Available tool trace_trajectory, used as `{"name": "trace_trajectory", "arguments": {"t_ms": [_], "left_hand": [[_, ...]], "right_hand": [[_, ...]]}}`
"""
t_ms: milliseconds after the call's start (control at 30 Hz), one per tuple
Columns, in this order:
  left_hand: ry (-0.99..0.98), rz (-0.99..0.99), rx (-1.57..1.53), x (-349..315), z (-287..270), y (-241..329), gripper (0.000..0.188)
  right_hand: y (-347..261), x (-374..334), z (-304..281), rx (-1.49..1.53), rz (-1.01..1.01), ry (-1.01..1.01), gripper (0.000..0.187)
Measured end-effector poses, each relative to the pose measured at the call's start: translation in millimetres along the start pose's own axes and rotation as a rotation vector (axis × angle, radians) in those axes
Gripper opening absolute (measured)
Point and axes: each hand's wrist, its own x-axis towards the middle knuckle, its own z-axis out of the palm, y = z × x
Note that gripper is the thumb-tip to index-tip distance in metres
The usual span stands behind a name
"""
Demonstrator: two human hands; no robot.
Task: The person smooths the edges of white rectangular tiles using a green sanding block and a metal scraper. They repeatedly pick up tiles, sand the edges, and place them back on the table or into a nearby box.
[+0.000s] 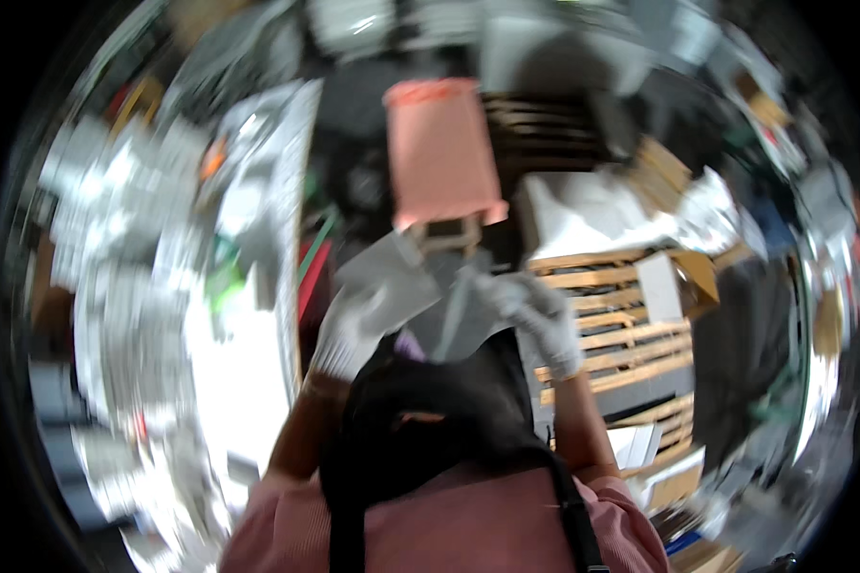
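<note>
My left hand (352, 327), in a white work glove, is closed on the lower edge of a flat, pale grey rectangular panel (392, 277), which is tilted in front of my body. My right hand (540, 313), also in a white glove, has its fingers pinched together to the right of the panel. From its fingertips hangs a thin, pale, narrow strip (456, 310); motion blur hides what kind of strip it is. Both hands are above the black apron (430, 401) on my front, apart from each other.
A stool with a pink cloth cover (441, 153) stands ahead. To the left runs a long white-topped table (244, 372), with stacks of white sheets (143, 334) beyond it. Wooden pallets (631, 334), a white wrapped block (583, 215) and cardboard (693, 282) are on the right.
</note>
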Motion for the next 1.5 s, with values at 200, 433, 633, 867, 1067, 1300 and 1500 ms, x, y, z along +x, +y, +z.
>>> {"name": "trace_trajectory", "arguments": {"t_ms": [200, 433, 633, 867, 1067, 1300, 1500], "left_hand": [[-0.019, 0.116, -0.154, -9, 21, 51, 0.031], [0.020, 0.451, 0.458, 15, -42, 78, 0.034], [0.214, 0.337, -0.119, 18, -51, 115, 0.037], [0.353, 0.399, -0.134, 9, -63, 134, 0.033], [0.446, 0.456, -0.215, 0, -57, 139, 0.034], [0.466, 0.527, -0.229, -1, -59, 131, 0.034], [0.482, 0.553, -0.201, -6, -53, 136, 0.036]], "right_hand": [[-27, 44, 42, -0.143, 0.025, -0.073, 0.038], [-39, 124, 92, -0.353, -0.066, -0.242, 0.040], [-47, 166, 142, -0.408, -0.046, -0.356, 0.040], [-49, 199, 183, -0.406, -0.170, -0.557, 0.040], [-46, 229, 196, -0.396, -0.280, -0.727, 0.039], [-35, 251, 203, -0.466, -0.459, -0.816, 0.041], [-58, 247, 221, -0.630, -0.526, -0.857, 0.037]]}}
